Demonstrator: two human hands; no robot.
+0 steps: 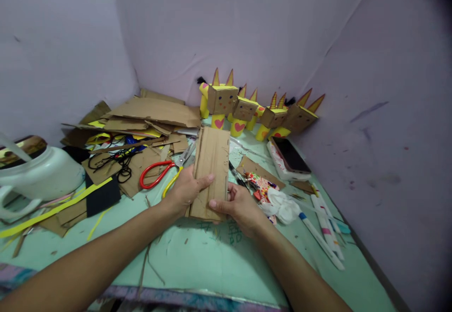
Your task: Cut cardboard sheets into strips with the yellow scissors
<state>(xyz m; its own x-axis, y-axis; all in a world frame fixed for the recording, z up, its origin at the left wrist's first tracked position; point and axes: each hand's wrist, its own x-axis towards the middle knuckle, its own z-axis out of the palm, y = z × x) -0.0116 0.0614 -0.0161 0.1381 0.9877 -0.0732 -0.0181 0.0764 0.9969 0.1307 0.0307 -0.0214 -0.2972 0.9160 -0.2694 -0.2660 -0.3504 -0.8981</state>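
A folded rectangular piece of cardboard [212, 161] is held upright, leaning back, above the middle of the table. My left hand [189, 187] grips its left edge, thumb across the front face. On the lower right edge my right hand [243, 207] is closed, its thumb pressed on the front and its fingers partly hidden behind. Just left of the cardboard lie scissors [157, 174] with one red and one yellow handle. Dark pens [237, 175] show behind the cardboard on its right.
Cardboard scraps [151, 112], black cord [123, 161] and a white mug [45, 171] crowd the left. Yellow paper-tube figures with cardboard heads [222, 99] line the back wall. At right are a phone [291, 154], crumpled white tissue [282, 206] and white markers [321, 241].
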